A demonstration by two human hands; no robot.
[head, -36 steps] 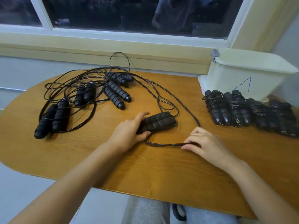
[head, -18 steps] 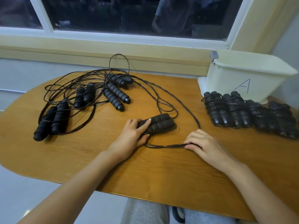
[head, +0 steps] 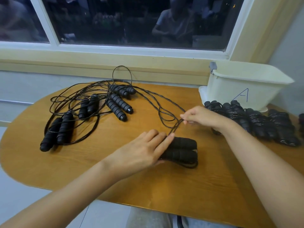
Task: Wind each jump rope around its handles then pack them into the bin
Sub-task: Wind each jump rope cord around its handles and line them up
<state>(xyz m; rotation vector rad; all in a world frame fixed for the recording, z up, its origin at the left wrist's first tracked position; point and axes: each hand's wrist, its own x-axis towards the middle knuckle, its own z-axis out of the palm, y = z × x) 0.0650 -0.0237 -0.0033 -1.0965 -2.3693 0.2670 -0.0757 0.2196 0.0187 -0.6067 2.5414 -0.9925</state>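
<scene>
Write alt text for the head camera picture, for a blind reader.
A left hand presses paired black handles on a wooden table while the right hand pinches their cord; wound ropes lie beside a white bin.

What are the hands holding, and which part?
The right hand pinches the rope's cord just above its handles. The left hand presses flat on those handles' left end.

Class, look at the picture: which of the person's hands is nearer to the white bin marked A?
Right. The right hand pinches rope left of the bin; the left hand lies farther off on a handle pair.
</scene>
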